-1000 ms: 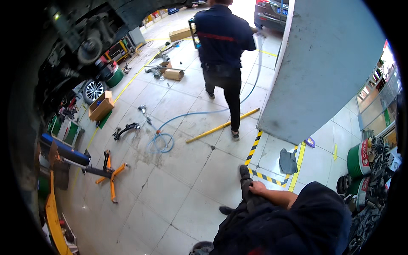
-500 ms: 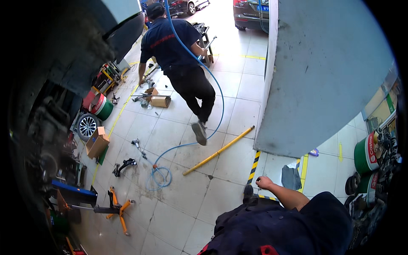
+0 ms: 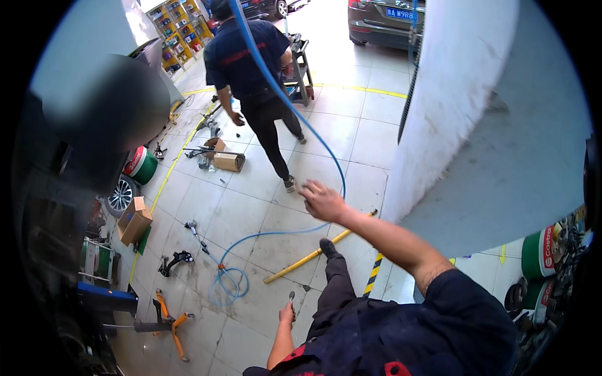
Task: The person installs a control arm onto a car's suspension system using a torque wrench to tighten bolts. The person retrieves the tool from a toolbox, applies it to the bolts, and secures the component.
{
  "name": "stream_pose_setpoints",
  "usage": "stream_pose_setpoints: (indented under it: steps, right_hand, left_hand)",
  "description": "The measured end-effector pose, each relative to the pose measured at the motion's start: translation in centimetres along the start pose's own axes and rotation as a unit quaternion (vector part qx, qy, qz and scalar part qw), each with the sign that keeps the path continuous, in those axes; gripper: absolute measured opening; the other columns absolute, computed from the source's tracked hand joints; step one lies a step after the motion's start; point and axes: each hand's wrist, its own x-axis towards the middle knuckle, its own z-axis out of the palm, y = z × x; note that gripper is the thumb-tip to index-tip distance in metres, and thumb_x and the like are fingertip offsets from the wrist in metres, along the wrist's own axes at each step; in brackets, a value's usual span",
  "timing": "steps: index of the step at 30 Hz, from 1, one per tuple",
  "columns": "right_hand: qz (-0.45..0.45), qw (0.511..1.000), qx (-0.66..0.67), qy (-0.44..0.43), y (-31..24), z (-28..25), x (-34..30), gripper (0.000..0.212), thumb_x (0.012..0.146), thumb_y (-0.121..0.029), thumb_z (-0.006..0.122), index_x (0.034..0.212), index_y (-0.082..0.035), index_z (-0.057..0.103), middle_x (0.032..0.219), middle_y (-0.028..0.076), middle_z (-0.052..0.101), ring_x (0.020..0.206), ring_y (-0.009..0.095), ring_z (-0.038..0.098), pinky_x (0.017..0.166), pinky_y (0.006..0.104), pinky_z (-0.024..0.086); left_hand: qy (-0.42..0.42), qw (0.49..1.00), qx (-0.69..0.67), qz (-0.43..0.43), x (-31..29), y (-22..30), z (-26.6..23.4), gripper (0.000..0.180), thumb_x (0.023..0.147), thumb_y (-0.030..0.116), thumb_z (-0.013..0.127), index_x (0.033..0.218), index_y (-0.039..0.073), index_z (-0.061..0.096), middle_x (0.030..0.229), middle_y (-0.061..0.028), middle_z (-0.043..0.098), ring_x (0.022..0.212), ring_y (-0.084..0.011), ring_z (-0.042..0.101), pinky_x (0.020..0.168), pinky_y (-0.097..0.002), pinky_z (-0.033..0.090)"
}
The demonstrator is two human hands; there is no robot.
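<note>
My right hand [image 3: 323, 200] is stretched out ahead with the fingers apart and nothing in it. In the picture it is beside the blue hose [image 3: 332, 156], and I cannot tell whether they touch. Low at my left side, my left hand [image 3: 286, 314] is closed round a short tool [image 3: 291, 297]. Only the tool's rounded metal end shows above the fist; its exact kind is too small to make out. A yellow pole [image 3: 301, 258] lies on the tiles beside my forward foot [image 3: 327, 247].
A co-worker [image 3: 248, 62] walks ahead by a dark cart [image 3: 300, 69]. On the floor lie a coiled hose, an air tool [image 3: 195, 234], a black metal arm [image 3: 175, 263] and cardboard boxes [image 3: 227, 161]. An orange-legged stand [image 3: 179, 332] is at left, a pale panel [image 3: 501, 163] at right.
My right arm has swung up and forward. My left hand with the tool has come into view. I have stepped forward, and the co-worker has moved closer to the cart.
</note>
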Motion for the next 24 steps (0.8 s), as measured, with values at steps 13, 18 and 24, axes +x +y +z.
stream_pose_setpoints:
  steps: [13,18,24]
  right_hand:
    - [0.274,0.957,-0.085,-0.051,19.3,1.9,26.4,0.095,0.09,-0.062,0.058,0.159,-0.019,0.01,0.151,0.025,0.037,0.125,0.039,0.054,0.098,0.048,0.05]
    - [0.431,0.902,0.003,0.027,25.5,3.5,33.9,0.079,0.093,-0.058,0.054,0.152,-0.012,0.028,0.135,0.022,0.051,0.123,0.037,0.055,0.099,0.0497,0.048]
    - [0.535,0.829,0.097,0.134,36.4,0.8,41.4,0.05,0.098,-0.048,0.044,0.117,-0.006,0.063,0.113,0.023,0.068,0.11,0.04,0.064,0.095,0.0515,0.05]
  left_hand:
    - [0.007,0.971,0.238,0.03,10.3,20.5,2.3,0.05,0.091,0.05,0.052,0.074,0.005,0.062,0.067,-0.0096,0.06,0.06,-0.0247,0.058,0.058,-0.0408,0.045]
    - [0.033,0.929,0.352,0.107,17.0,28.4,0.0,0.055,0.093,0.054,0.048,0.077,0.004,0.064,0.072,-0.0122,0.063,0.067,-0.0278,0.061,0.064,-0.0433,0.047]
    - [0.102,0.922,0.333,0.169,24.9,40.5,-1.5,0.058,0.093,0.055,0.049,0.079,0.002,0.066,0.07,-0.0134,0.064,0.065,-0.0301,0.063,0.063,-0.0448,0.049]
